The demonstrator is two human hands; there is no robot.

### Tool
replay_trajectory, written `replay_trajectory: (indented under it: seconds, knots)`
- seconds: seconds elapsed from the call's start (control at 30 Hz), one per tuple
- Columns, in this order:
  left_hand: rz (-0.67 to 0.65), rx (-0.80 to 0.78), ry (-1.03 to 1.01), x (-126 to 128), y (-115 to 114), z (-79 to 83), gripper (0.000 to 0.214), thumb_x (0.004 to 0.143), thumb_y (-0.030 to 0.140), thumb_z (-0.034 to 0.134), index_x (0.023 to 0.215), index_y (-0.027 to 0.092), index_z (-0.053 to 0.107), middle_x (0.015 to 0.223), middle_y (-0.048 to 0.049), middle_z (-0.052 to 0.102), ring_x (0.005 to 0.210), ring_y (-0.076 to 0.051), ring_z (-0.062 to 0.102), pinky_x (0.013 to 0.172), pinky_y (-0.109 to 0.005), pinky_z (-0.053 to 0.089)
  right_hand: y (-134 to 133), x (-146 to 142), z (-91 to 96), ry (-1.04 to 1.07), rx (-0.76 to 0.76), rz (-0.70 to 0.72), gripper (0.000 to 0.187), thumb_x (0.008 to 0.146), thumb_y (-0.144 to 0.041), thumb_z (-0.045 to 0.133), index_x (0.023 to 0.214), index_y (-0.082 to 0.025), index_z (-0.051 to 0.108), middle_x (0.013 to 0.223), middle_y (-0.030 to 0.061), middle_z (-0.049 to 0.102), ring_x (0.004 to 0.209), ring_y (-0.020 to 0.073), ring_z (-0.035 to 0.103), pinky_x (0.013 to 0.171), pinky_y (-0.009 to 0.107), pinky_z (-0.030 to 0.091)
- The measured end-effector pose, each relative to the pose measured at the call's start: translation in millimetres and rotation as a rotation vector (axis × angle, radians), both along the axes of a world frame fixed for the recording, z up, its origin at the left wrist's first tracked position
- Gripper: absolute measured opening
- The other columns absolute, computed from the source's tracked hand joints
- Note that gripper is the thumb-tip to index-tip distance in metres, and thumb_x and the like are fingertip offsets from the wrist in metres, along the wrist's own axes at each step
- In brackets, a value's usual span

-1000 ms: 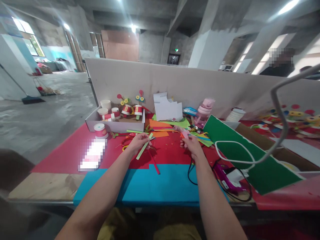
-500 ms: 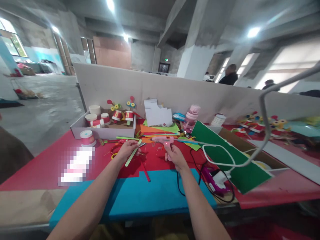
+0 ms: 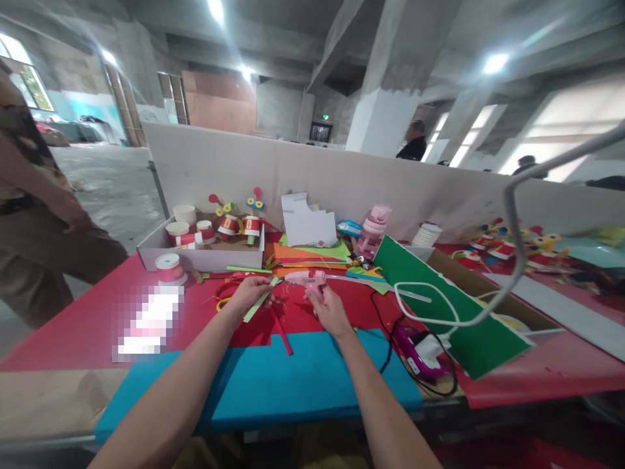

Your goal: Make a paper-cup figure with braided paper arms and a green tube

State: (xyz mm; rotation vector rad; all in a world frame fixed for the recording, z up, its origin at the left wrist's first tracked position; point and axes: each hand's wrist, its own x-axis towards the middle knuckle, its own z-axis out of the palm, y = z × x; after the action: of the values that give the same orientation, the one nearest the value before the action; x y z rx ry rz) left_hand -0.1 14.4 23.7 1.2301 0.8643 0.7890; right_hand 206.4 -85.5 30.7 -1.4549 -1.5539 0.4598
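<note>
My left hand [image 3: 250, 292] pinches a light green paper strip [image 3: 258, 305] that slants down toward me over the red sheet. My right hand [image 3: 328, 307] grips a pink glue gun [image 3: 305, 279] by its handle. The gun's nozzle points left, close to the top end of the strip beside my left fingers. A black cord [image 3: 385, 339] trails from the right hand across the red and blue sheets.
A white box [image 3: 200, 259] with red-banded paper cups stands at the back left, a tape roll [image 3: 170, 268] before it. Coloured paper, a pink bottle [image 3: 372, 231] and a green sheet [image 3: 454, 312] lie to the right. A person [image 3: 34, 215] stands at the left edge.
My right hand has brought the glue gun leftward, up to the strip in my left hand. A person has stepped into view at the left.
</note>
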Motion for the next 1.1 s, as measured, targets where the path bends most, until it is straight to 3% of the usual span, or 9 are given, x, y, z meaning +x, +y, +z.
replay_trajectory:
  seconds: [0.27, 1.1]
  knots:
    - [-0.007, 0.052, 0.034, -1, 0, -0.5, 0.011, 0.072, 0.023, 0.065, 0.071, 0.014, 0.058, 0.053, -0.002, 0.066, 0.038, -0.011, 0.055, 0.043, -0.02, 0.042, 3, -7, 2.1, -0.172, 0.05, -0.032, 0.048, 0.092, -0.05, 0.041, 0.122, -0.014, 0.052, 0.094, 0.0137, 0.071, 0.086, 0.026, 0.068, 0.073, 0.032, 0.049]
    - [-0.012, 0.073, 0.007, -1, 4, -5.3, 0.016, 0.072, 0.027, 0.069, 0.075, 0.014, 0.062, 0.054, -0.0021, 0.066, 0.04, -0.012, 0.057, 0.045, -0.022, 0.045, -1, -11, 8.7, -0.342, 0.005, -0.103, 0.046, 0.094, -0.047, 0.04, 0.126, -0.015, 0.05, 0.098, 0.0144, 0.072, 0.087, 0.0268, 0.068, 0.066, 0.027, 0.043]
